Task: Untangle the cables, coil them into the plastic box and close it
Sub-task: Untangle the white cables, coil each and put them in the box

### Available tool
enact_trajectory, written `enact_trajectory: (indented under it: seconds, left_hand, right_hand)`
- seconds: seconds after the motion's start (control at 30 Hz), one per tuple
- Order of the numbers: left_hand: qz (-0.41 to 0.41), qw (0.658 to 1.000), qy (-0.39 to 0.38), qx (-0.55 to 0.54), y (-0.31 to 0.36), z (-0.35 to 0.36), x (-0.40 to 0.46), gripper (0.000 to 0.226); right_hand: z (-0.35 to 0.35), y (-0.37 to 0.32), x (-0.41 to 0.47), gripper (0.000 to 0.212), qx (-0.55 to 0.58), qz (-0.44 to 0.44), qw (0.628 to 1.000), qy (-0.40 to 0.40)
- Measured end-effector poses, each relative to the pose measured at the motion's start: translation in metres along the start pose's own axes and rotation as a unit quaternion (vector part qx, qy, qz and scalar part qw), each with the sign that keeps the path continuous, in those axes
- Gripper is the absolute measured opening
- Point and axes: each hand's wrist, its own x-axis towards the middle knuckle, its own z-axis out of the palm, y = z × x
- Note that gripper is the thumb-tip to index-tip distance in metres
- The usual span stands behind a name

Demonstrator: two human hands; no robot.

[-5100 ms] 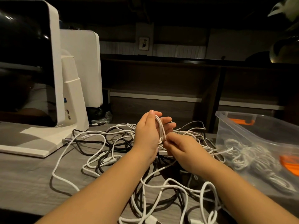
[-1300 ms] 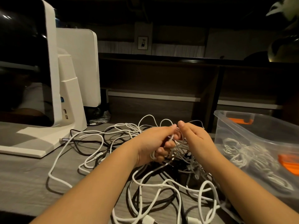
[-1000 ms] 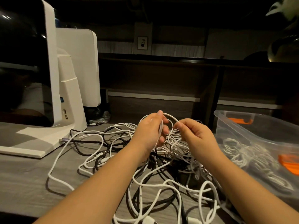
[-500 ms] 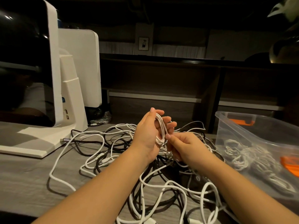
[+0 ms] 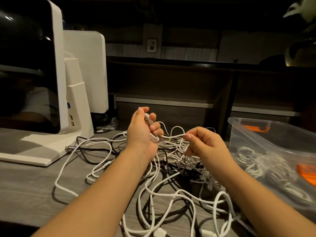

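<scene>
Our left hand [image 5: 142,132] grips a white coil [image 5: 152,132] – our right hand [image 5: 203,144] pinches its cable [image 5: 172,136] taut above the tangle [image 5: 164,177]; box [image 5: 256,139] at the tabletop's [image 5: 25,185] right edge

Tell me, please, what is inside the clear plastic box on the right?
Coiled white cables lie in the clear plastic box. Its frosted wall blurs them, so their number is unclear.

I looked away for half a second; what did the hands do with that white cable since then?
The right hand drew away to the right, pinching the white cable and stretching a strand out from the coil that the left hand grips. The tangled pile and plastic box stayed put.
</scene>
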Motion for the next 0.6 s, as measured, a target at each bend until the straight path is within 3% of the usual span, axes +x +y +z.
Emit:
enact_trajectory:
  seconds: [0.2, 0.43, 0.6]
  left_hand:
    - [0.003, 1.000, 0.006, 0.021, -0.001, 0.001, -0.001, 0.024]
    - [-0.004, 0.999, 0.049, -0.006, 0.003, -0.002, 0.003, 0.027]
    - [0.015, 0.999, 0.038, 0.035, 0.001, -0.004, 0.002, 0.041]
  right_hand:
    - [-0.006, 0.007, 0.003, 0.014, -0.167, -0.038, 0.985, -0.005]
    - [0.004, -0.001, -0.002, 0.014, -0.263, 0.003, 0.947, -0.186]
    - [0.005, -0.006, -0.006, 0.025, -0.270, -0.009, 0.931, -0.244]
